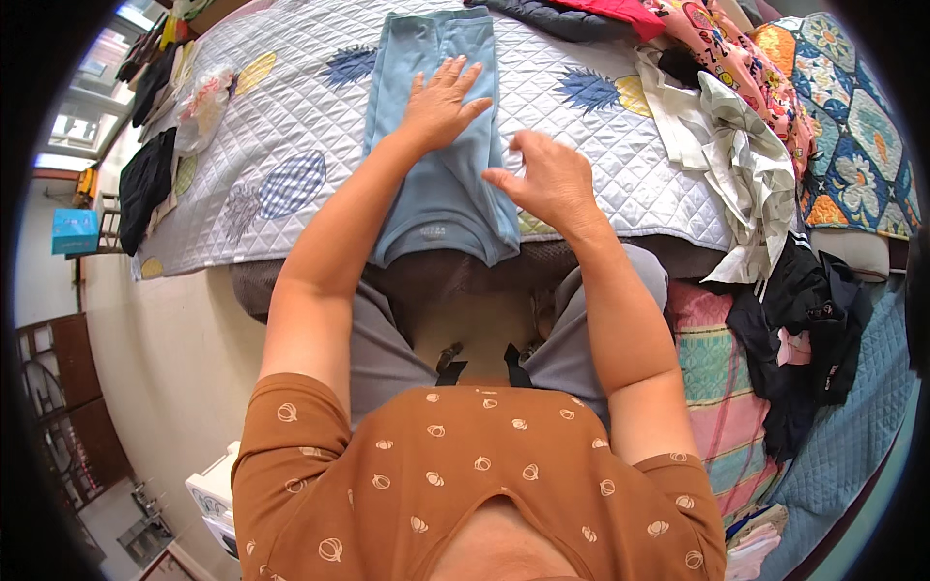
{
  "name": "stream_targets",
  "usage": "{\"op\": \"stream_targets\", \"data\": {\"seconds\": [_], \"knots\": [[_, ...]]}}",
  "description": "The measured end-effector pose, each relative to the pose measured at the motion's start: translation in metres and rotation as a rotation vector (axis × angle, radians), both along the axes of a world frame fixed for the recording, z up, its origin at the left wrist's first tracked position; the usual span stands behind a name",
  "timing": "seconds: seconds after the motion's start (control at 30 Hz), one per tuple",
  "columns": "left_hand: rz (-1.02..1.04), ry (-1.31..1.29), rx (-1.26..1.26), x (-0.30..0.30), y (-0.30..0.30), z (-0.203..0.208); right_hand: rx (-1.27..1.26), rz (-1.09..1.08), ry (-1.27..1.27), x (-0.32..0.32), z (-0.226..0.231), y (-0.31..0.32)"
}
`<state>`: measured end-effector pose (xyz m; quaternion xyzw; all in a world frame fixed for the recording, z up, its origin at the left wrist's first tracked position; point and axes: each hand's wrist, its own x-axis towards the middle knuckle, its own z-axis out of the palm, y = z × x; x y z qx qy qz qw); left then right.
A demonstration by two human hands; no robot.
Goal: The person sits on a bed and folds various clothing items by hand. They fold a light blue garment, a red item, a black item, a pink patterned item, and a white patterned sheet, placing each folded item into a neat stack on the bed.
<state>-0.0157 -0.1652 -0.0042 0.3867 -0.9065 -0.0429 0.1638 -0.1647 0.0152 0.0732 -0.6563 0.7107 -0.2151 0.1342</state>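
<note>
A light blue long top [441, 208], folded into a narrow strip, lies lengthwise on the quilted bedspread [291, 116], its round neckline toward me at the bed's near edge. My left hand [444, 105] rests flat on the upper part of the top, fingers spread. Just off the top's right edge, my right hand [552, 179] is raised with thumb and fingers apart and nothing in it. The thumb tip points at the blue cloth; whether it touches, I cannot tell.
Crumpled white clothing [746, 165] and pink printed fabric [741, 63] heap at the right, above dark garments [809, 329]. A clear plastic bag [205, 108] and black clothing [147, 189] lie at the left. A blue box [76, 230] stands farther left.
</note>
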Motion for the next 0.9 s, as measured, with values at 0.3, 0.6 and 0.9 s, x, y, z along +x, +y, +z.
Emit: {"op": "stream_targets", "data": {"seconds": [0.3, 0.6, 0.9], "knots": [[0.123, -0.253, 0.017, 0.104, 0.126, 0.003, 0.19, 0.503, 0.425, 0.027, -0.045, 0.028], [0.508, 0.321, 0.157, 0.165, 0.189, -0.014, -0.074, 0.104, 0.049, 0.028, -0.033, 0.086], [0.602, 0.8, 0.54, 0.188, 0.175, -0.037, -0.233, -0.143, -0.078, 0.053, -0.075, 0.087]]}}
